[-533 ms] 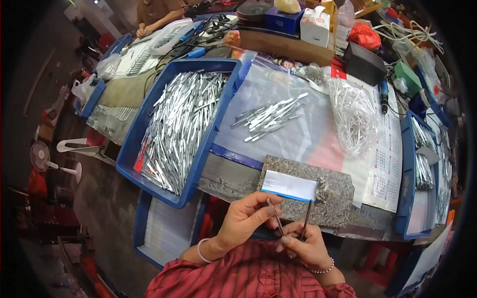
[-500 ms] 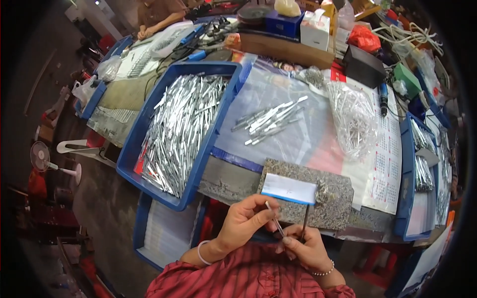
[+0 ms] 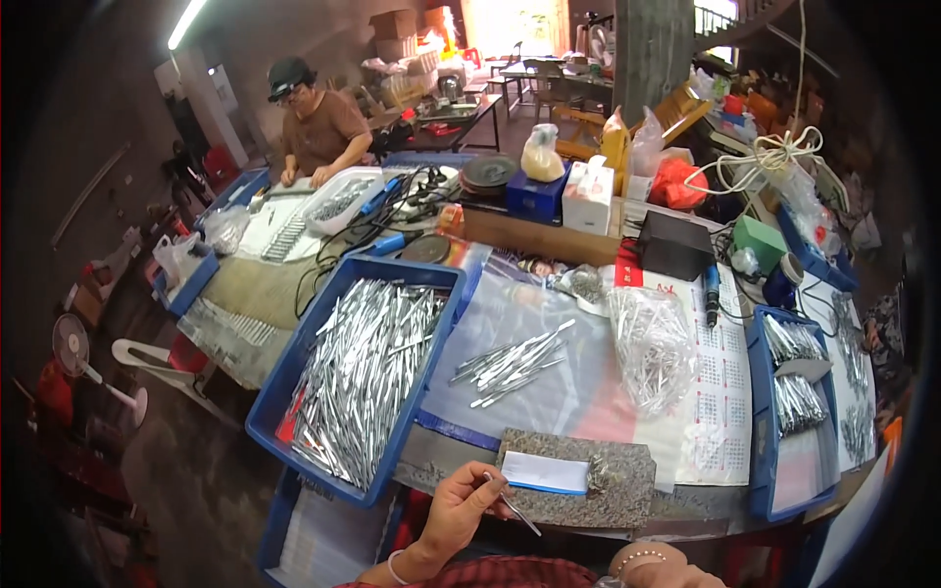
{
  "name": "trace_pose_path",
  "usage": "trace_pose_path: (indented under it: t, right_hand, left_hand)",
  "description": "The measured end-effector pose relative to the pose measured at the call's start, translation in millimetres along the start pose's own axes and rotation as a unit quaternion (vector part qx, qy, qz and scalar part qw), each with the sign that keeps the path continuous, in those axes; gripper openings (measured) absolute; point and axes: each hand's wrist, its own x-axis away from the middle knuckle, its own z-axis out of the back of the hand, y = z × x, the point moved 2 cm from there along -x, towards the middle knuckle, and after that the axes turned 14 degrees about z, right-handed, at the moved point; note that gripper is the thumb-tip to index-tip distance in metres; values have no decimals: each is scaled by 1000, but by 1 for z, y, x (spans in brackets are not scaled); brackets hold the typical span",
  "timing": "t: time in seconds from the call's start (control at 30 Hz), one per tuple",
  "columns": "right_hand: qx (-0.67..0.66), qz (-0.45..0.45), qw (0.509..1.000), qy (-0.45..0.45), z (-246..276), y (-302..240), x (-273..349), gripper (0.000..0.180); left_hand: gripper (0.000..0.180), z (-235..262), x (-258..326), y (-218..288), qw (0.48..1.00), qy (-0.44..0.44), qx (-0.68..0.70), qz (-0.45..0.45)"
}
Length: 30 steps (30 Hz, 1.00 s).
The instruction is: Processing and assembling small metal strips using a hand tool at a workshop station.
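In my left hand (image 3: 459,512), thumb and fingers pinch one end of a slim silver metal piece (image 3: 518,512), which slants down to the right, apart from my right hand. My right hand (image 3: 676,570) is cut off by the lower edge below a beaded bracelet; its fingers are hidden. Just beyond my left hand lies a speckled stone slab (image 3: 622,490) with a white, blue-edged block (image 3: 545,472) on it. Farther off, a small pile of similar silver pieces (image 3: 515,366) rests on plastic sheeting. To the left, a blue tray (image 3: 257,421) holds many more.
A clear bag of silver pieces (image 3: 655,348) lies right of the pile, near a blue handheld tool (image 3: 712,294). Another blue tray (image 3: 760,392) stands at the right. Cables (image 3: 343,245) cross the far left of the table, where a co-worker (image 3: 323,132) works.
The view has tilted upward. My right hand has left the silver piece and dropped to the lower edge; the dark thin rod it held is out of sight. My left hand keeps the piece.
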Motion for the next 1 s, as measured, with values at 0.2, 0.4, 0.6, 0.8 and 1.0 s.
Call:
trace_pose_path:
  t: [0.2,0.4,0.6,0.8,1.0]
  right_hand:
    - [-43,-60,996,-48,5,12,-13,30]
    - [20,-42,998,-39,23,-1,-18,29]
    - [142,-8,987,77,22,-25,-4,21]
    - [162,-49,984,-61,38,-29,2,10]
    - [538,-523,661,-22,136,-33,62,10]
  left_hand:
    - [10,3,-4,9,1000,23,16,-2]
    - [8,-3,-12,9,999,27,24,27]
    - [9,-26,-28,9,999,10,4,30]
    - [10,-30,-37,-4,998,1,-7,57]
    - [10,-28,-33,-2,999,0,-17,42]
